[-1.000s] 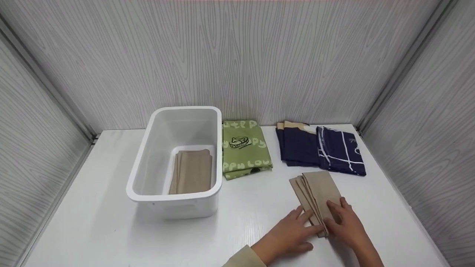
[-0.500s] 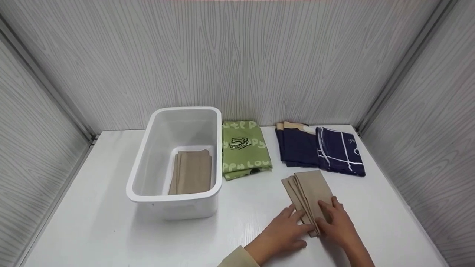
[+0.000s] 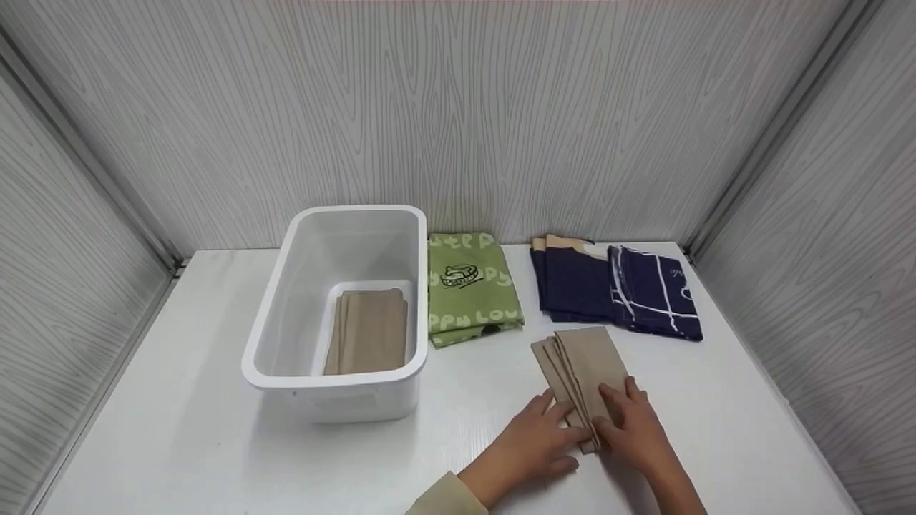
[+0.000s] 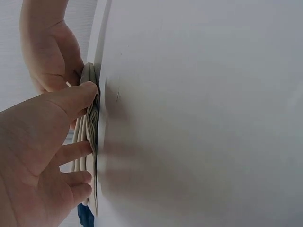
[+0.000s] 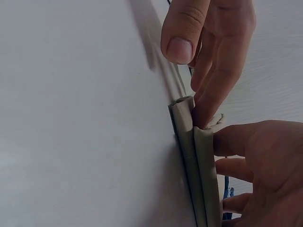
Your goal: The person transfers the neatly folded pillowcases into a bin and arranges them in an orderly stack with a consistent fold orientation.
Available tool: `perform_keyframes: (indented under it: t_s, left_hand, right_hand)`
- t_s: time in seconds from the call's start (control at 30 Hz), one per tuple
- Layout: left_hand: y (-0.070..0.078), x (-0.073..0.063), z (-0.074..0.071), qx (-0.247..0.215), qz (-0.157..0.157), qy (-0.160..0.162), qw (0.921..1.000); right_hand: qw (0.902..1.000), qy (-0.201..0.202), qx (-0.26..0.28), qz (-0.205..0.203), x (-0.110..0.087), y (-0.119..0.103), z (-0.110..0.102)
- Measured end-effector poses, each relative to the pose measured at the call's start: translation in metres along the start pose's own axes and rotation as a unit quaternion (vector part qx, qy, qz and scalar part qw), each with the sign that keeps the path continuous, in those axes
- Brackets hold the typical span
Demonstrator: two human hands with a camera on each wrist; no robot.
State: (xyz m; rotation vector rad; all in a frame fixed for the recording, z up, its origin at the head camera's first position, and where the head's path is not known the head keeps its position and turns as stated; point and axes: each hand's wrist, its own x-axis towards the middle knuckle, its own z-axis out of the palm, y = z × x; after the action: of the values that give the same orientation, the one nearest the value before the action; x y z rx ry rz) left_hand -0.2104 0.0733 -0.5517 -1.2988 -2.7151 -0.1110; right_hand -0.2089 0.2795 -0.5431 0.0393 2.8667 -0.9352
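A deep white bin (image 3: pixel 343 403) with rounded corners is standing on the counter (image 3: pixel 164 400), and one folded beige cloth (image 3: pixel 373 329) is lying flat inside it. To its right, a second beige cloth (image 3: pixel 590 357) is lying in narrow, fanned layers. The left hand (image 3: pixel 526 440) is touching its left edge and the right hand (image 3: pixel 633 429) its right edge, both with loosely extended fingers. A green printed cloth (image 3: pixel 472 293) is resting beside the bin.
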Motion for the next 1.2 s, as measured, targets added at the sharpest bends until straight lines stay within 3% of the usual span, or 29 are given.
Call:
perform_keyframes:
  t_s: [0.5, 0.73, 1.2]
  left_hand:
    - [-0.016, -0.008, -0.005, 0.013, -0.023, -0.002, 0.9997]
    - [-0.023, -0.014, -0.007, -0.038, -0.047, -0.016, 0.998]
    - [-0.029, -0.017, -0.008, -0.029, -0.064, -0.036, 0.9969]
  right_hand:
    - [0.9997, 0.013, 0.005, -0.021, 0.005, -0.019, 0.012]
    - [0.9995, 0.014, 0.006, -0.029, 0.007, -0.027, 0.017]
    - [0.9995, 0.015, 0.013, -0.024, 0.01, -0.036, 0.023]
